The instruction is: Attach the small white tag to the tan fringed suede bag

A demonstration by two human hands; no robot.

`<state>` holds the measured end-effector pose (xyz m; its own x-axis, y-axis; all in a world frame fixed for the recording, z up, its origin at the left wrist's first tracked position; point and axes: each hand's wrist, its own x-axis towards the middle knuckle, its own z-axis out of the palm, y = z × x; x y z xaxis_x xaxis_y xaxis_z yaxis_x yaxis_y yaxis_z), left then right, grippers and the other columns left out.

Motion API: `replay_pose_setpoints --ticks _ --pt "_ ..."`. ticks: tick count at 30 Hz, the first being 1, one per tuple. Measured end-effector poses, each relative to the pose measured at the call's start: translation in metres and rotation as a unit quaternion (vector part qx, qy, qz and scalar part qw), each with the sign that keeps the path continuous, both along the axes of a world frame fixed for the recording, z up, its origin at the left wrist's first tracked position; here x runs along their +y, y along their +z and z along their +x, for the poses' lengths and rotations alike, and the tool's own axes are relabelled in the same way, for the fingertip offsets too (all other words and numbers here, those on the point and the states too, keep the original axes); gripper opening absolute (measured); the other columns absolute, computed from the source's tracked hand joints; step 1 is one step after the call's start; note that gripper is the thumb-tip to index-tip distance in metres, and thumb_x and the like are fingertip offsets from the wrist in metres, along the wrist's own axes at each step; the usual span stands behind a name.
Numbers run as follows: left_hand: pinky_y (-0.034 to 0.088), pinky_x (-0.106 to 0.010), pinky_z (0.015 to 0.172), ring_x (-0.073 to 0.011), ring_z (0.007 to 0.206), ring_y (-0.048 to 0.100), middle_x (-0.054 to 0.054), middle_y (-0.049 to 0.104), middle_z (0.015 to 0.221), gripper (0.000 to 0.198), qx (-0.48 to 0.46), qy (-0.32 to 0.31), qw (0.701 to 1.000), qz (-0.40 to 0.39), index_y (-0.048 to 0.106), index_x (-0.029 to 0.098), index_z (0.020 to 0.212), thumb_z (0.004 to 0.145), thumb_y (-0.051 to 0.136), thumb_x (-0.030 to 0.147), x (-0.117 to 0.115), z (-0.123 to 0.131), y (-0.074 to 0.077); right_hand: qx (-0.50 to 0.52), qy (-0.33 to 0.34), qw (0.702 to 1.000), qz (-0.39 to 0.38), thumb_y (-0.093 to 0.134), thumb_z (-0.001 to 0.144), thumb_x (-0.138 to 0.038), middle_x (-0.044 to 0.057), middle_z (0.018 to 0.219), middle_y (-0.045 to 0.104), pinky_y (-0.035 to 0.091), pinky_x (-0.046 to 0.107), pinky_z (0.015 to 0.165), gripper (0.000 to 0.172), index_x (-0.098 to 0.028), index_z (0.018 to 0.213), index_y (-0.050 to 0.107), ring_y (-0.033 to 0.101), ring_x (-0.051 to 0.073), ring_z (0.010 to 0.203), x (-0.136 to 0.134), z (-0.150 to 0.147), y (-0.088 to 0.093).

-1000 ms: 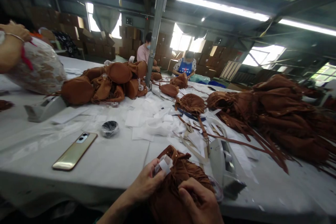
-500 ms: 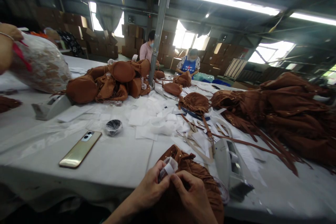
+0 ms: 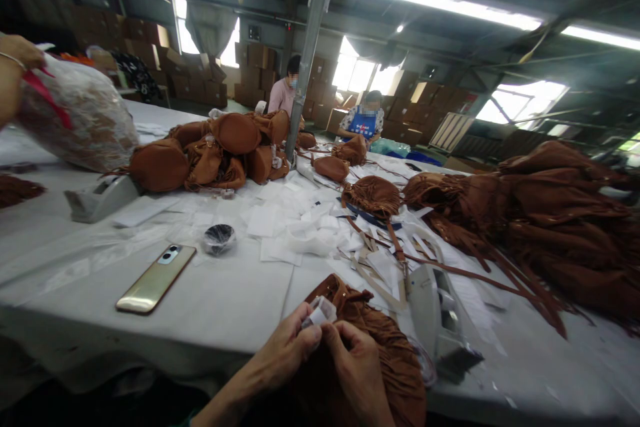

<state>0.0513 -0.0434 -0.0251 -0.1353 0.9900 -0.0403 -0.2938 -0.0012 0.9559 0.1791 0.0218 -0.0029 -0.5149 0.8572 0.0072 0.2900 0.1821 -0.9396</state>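
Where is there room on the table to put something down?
There's a bare patch of table between the phone and the left hand. A mostly bare one lies right of the nearer tape holder, in front of the straps. The middle is crowded with papers, the right with piled bags.

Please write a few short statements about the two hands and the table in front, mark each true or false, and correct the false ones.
1. The left hand holds a small translucent plastic wrapping with a white strip. True.
2. The right hand grips a smartphone. False: the flat, gold-coloured smartphone lies on the white-covered table.
3. A grey tape dispenser stands to the right of the gathered brown bag at the hands. True.
4. The round black object in clear film rests on top of the smartphone. False: it lies on the table, beside the phone's camera end.
5. Brown round-based bags are piled left of the slanting grey metal post. True.
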Motion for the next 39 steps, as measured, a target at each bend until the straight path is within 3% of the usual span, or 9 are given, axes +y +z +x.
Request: replay_pose_setpoints --ticks 4,9,15,21,24,27,34,39 --pt "0.025 -0.021 0.047 -0.0087 0.053 0.032 0.006 0.037 0.061 0.044 -0.086 0.103 0.991 -0.018 0.044 0.018 0.075 0.083 0.053 0.060 0.005 0.006 -0.010 0.040 0.016 0.999 -0.011 0.057 0.083 -0.058 0.002 0.062 0.064 0.045 0.024 0.059 0.047 -0.014 0.068 0.068 0.058 0.018 0.062 -0.005 -0.007 -0.002" --pt "0.028 -0.020 0.049 -0.0078 0.054 0.034 0.006 0.040 0.063 0.047 -0.154 0.153 0.976 -0.013 0.048 0.017 0.078 0.078 0.060 0.062 0.004 0.013 -0.013 0.088 0.049 0.989 -0.107 0.069 0.076 -0.052 0.004 0.067 0.069 0.045 0.024 0.057 0.040 -0.013 0.080 0.071 0.058 0.016 0.060 -0.006 -0.009 -0.004" --pt "0.027 -0.019 0.045 -0.0075 0.049 0.035 0.006 0.042 0.059 0.041 -0.116 0.147 0.982 0.012 0.051 0.017 0.082 0.085 0.055 0.058 0.002 0.012 -0.012 0.119 0.019 0.988 -0.097 0.068 0.077 -0.052 0.005 0.071 0.069 0.050 0.026 0.062 0.039 -0.014 0.083 0.072 0.062 0.019 0.066 -0.011 -0.012 0.004" --pt "0.030 -0.020 0.044 -0.0090 0.046 0.040 0.005 0.044 0.055 0.044 0.003 0.141 0.990 0.019 0.052 0.017 0.080 0.089 0.046 0.059 -0.002 0.008 -0.006 0.069 0.020 0.997 -0.003 0.064 0.081 -0.047 0.005 0.073 0.070 0.049 0.026 0.067 0.034 -0.014 0.080 0.072 0.064 0.021 0.072 -0.009 -0.009 0.008" --pt "0.031 -0.020 0.044 -0.0091 0.046 0.041 0.005 0.044 0.053 0.045 0.032 0.158 0.987 0.027 0.053 0.016 0.078 0.090 0.043 0.058 -0.003 0.010 -0.006 0.070 0.010 0.998 0.004 0.063 0.082 -0.047 0.005 0.070 0.069 0.048 0.026 0.064 0.034 -0.014 0.079 0.071 0.062 0.020 0.067 -0.010 -0.008 0.007" --pt "0.029 -0.019 0.042 -0.0087 0.043 0.040 0.005 0.046 0.049 0.046 0.017 0.163 0.986 0.023 0.053 0.016 0.075 0.091 0.042 0.057 -0.002 0.011 -0.009 0.092 0.024 0.995 -0.014 0.062 0.084 -0.044 0.003 0.066 0.066 0.046 0.024 0.060 0.031 -0.014 0.079 0.068 0.059 0.017 0.061 -0.011 -0.008 0.009" --pt "0.026 -0.019 0.039 -0.0073 0.036 0.037 0.003 0.047 0.043 0.051 -0.055 0.189 0.980 0.035 0.052 0.015 0.061 0.092 0.044 0.054 -0.002 0.014 -0.022 0.149 0.133 0.976 -0.087 0.061 0.087 -0.038 0.002 0.066 0.061 0.045 0.025 0.063 0.026 -0.014 0.079 0.066 0.057 0.015 0.063 -0.005 -0.008 0.010" --pt "0.024 -0.019 0.038 -0.0072 0.038 0.034 0.004 0.043 0.044 0.051 -0.054 0.203 0.977 0.035 0.052 0.015 0.062 0.089 0.047 0.057 -0.004 0.018 -0.022 0.164 0.051 0.975 -0.141 0.072 0.076 -0.043 0.002 0.064 0.063 0.045 0.023 0.056 0.031 -0.013 0.083 0.064 0.056 0.014 0.058 -0.006 -0.013 0.003"
